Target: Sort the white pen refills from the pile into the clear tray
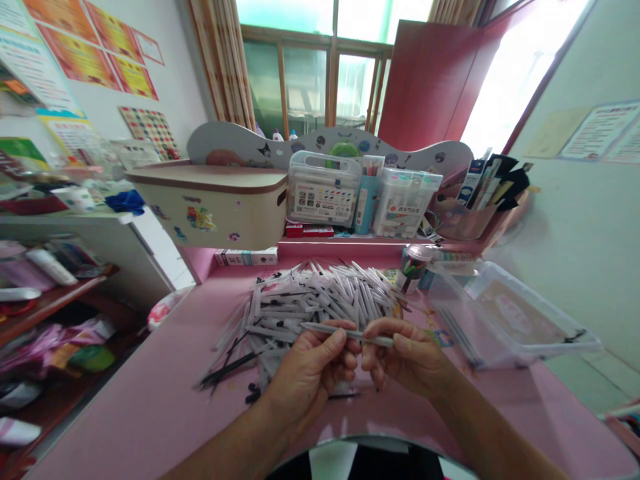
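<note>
Above the near part of the pink desk, a slim whitish pen (pixel 330 329) is held level between both hands. My left hand (pixel 320 357) pinches its middle with thumb and fingers, the pointed end sticking out to the left. Around its right end the fingers of my right hand (pixel 407 350) are closed. Just behind the hands lies a big loose heap of white pen parts (pixel 330 293). Several black thin pieces (pixel 233 365) lie at the heap's left front. My palms hide part of the heap.
To the right, a clear plastic bin (pixel 530 347) holds a few long thin pieces. A jar of pens (pixel 414 267) stands behind the heap. On the raised shelf are a lidded beige box (pixel 225 217), a clear marker case (pixel 323 200) and a pen basket (pixel 463 217).
</note>
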Motion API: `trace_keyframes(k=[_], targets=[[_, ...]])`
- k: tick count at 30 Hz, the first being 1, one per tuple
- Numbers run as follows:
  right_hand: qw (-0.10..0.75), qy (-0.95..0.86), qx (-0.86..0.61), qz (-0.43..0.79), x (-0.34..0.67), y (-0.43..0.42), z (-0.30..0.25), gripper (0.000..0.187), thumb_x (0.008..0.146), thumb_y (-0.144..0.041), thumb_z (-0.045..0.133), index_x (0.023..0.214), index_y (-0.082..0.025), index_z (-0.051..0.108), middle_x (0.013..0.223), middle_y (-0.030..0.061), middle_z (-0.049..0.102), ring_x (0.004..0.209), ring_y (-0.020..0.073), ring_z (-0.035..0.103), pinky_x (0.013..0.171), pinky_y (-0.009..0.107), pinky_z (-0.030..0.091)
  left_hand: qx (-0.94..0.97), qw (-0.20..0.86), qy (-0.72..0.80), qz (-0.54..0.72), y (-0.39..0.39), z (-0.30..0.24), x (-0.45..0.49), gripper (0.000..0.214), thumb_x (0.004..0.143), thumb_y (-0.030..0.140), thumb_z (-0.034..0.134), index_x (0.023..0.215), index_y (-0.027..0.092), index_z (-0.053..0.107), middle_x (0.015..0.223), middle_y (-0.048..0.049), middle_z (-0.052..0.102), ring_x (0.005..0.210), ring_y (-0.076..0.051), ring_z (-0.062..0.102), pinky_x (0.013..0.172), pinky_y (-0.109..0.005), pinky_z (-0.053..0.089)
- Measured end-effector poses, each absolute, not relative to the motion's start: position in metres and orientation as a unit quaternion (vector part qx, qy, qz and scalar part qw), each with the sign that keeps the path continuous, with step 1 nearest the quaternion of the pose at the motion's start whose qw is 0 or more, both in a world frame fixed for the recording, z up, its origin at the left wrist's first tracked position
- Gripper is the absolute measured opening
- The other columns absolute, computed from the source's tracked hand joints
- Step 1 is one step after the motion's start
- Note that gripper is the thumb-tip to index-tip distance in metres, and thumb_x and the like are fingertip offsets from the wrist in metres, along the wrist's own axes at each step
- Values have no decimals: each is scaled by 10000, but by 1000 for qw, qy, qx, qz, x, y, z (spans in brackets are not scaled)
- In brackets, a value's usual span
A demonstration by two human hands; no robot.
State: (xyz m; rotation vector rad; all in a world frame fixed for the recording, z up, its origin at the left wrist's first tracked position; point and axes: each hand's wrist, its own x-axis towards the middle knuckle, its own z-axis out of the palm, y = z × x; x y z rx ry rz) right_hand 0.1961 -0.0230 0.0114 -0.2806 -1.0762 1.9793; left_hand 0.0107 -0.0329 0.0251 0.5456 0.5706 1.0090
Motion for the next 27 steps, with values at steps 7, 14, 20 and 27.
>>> trace_keyframes(k=[7,14,20,27], targets=[[424,-416,-125,795,197,-22,5,323,830,-331,744,1101,-161,703,845,72,740,684,130,695,607,217,539,286,783,269,482,-30,23,10,269,699,273,845,888,124,725,677,-14,698,529,-60,612,533,-145,515],[431,-407,-113,798,196,-21,2,303,819,-378,756,1035,-169,722,783,60,730,614,106,676,548,176,510,297,784,261,478,-32,22,12,284,697,299,842,897,136,725,713,-23,704,554,-75,618,552,-175,523],[454,-390,-132,790,204,-20,9,299,784,-371,773,1006,-176,727,760,51,713,591,97,639,539,179,501,348,772,290,445,-27,19,13,332,729,342,803,968,132,707,744,-34,696,542,-84,609,507,-175,495],[534,-332,-193,754,228,-3,11,458,662,-427,809,1033,-175,718,857,60,707,723,118,623,675,214,549,578,480,443,488,-25,82,-62,199,726,283,777,895,184,743,795,-44,723,573,-114,578,507,-175,460]])
